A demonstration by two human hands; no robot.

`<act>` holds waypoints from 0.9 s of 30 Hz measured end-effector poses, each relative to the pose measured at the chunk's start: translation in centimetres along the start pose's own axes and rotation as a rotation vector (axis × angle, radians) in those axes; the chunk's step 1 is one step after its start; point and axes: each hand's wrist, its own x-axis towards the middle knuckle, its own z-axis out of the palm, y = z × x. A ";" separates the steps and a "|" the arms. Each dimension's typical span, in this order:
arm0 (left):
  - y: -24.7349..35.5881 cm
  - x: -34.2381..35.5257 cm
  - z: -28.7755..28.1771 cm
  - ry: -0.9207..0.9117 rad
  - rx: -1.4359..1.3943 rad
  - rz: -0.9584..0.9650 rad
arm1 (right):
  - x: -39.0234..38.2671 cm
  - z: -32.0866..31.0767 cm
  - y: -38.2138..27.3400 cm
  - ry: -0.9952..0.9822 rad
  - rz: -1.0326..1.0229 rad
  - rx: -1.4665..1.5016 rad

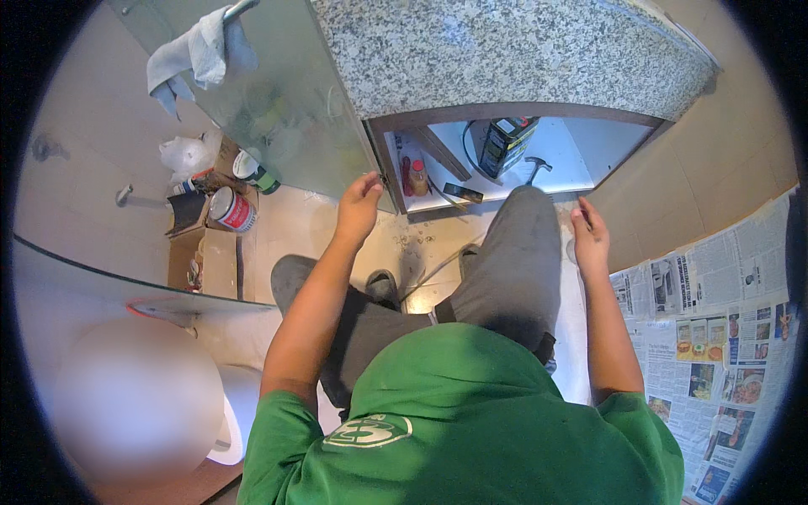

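Observation:
My left hand (360, 206) is at the left front edge of a low cabinet (471, 114), its fingers curled toward the frame. Whatever is between its fingertips is too small to make out. Near the cabinet's lower right corner, my right hand (592, 234) has its fingers loosely apart and holds nothing I can see. Inside the lit cabinet lie a claw hammer (536, 168) and a dark box-shaped item (507, 145) with a black cable. A red-capped bottle (418, 178) stands at the left, beside a small black block (463, 193).
A speckled granite counter (513, 55) tops the cabinet. Leftward are a glass panel (295, 109) with a hanging cloth (198, 59), a paint can (232, 209), a cardboard box (220, 261) and a white toilet (240, 412). Newspaper sheets (715, 337) cover the right side.

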 end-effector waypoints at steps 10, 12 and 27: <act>2.8 11.2 1.0 -0.076 0.706 -0.027 | -0.6 7.8 -1.6 -0.266 -0.135 -0.440; 0.6 13.9 -0.5 -0.125 0.688 -0.088 | 1.4 7.6 -3.9 -0.421 -0.081 -0.451; -2.1 11.6 0.5 0.014 0.521 0.219 | 9.6 9.1 -1.3 -0.626 -0.078 -0.788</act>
